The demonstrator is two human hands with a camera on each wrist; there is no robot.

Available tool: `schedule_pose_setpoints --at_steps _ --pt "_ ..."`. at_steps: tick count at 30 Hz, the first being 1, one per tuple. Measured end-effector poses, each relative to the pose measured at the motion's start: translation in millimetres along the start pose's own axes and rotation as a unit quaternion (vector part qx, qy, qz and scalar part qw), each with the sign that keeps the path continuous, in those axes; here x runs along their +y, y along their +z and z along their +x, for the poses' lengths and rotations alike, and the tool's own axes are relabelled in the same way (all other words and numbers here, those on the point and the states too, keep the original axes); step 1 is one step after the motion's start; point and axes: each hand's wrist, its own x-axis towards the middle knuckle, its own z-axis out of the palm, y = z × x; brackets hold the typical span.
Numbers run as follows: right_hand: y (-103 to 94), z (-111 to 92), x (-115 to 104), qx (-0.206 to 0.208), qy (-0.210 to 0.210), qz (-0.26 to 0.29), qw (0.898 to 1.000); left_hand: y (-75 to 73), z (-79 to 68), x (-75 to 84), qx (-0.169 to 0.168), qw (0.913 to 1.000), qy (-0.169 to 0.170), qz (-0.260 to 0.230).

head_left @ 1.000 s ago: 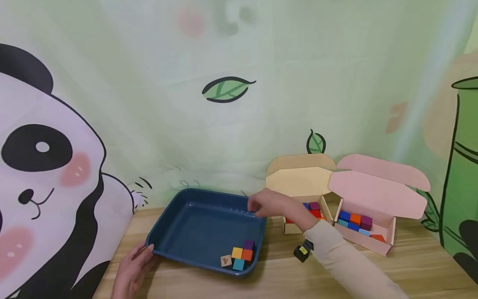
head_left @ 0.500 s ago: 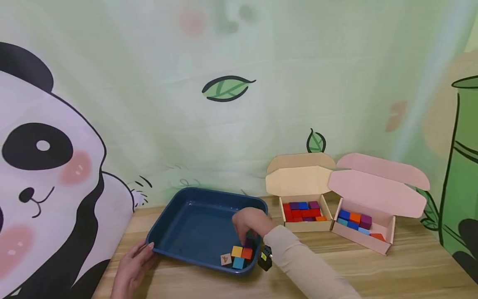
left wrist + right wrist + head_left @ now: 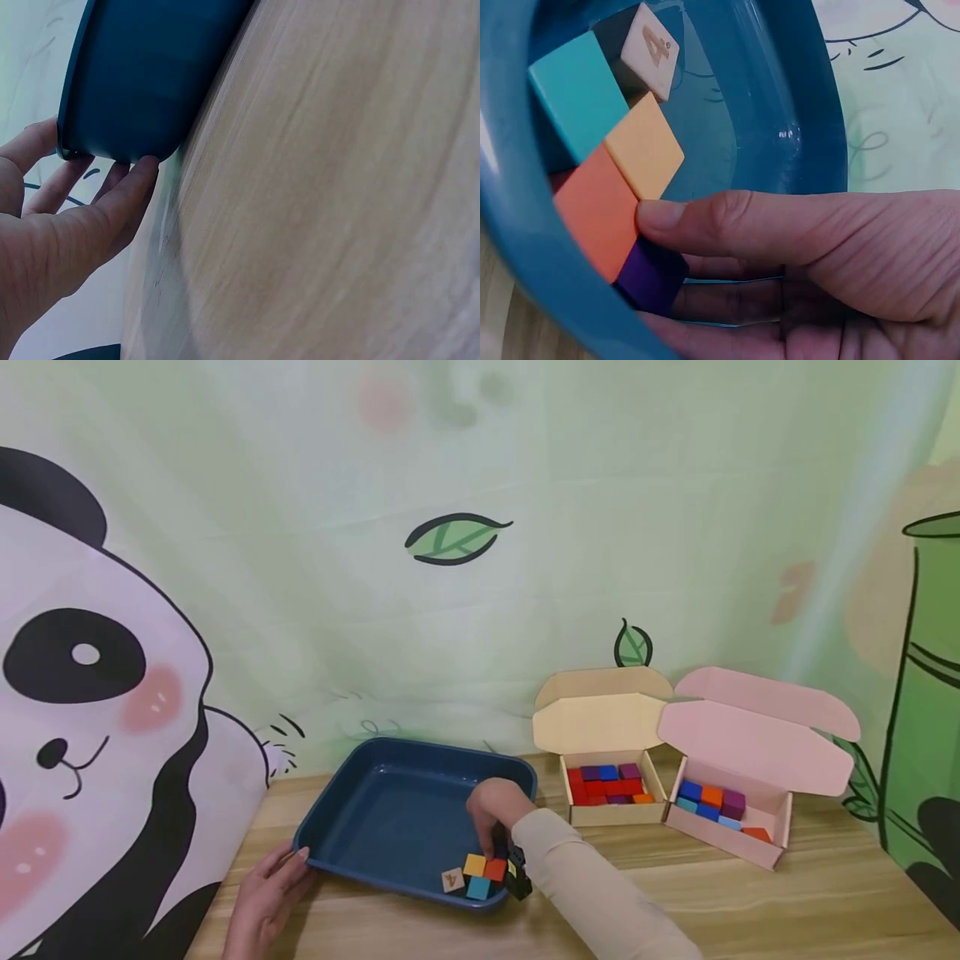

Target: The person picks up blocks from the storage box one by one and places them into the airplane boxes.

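Observation:
My left hand (image 3: pixel 266 893) rests its fingertips against the outside of the blue tray (image 3: pixel 390 883) at the near left corner. In the left wrist view those fingers (image 3: pixel 120 199) touch the tray's outer wall and rim. Inside the tray, my right hand (image 3: pixel 495 806) reaches down at the right side and pinches a purple block (image 3: pixel 654 276). Its thumb lies along the edge of an orange block (image 3: pixel 600 210), and its other fingers are partly hidden behind the purple one. A yellow block (image 3: pixel 646 146), a teal block (image 3: pixel 581 94) and a wooden block marked 4 (image 3: pixel 652 52) sit beside them.
Right of the tray stand two lidded cardboard boxes, both open: a cream box (image 3: pixel 618 815) and a pink box (image 3: pixel 723 843), each with several coloured blocks inside. All stand on a wood-grain table (image 3: pixel 600 860). A printed panda curtain (image 3: pixel 337 610) hangs behind.
My right hand has come left and down from the tray's far right rim to the blocks in the near right corner. The left hand keeps its place on the tray.

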Motion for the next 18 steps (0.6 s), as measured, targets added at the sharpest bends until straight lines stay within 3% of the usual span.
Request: schedule_pose_setpoints --at_steps 9,13,18 --pt "3.9 -7 3 0.006 0.01 0.097 0.995 -1.4 0.6 -1.3 -0.001 0.9999 -0.01 0.004" --pt "3.9 -14 4 0.063 -0.01 0.096 0.993 -0.8 1.3 -2.3 -0.004 0.9999 -0.011 0.004" --pt "0.0 -22 5 0.147 -0.055 0.11 0.981 0.9 1.2 -1.8 -0.003 1.0 -0.005 0.007"
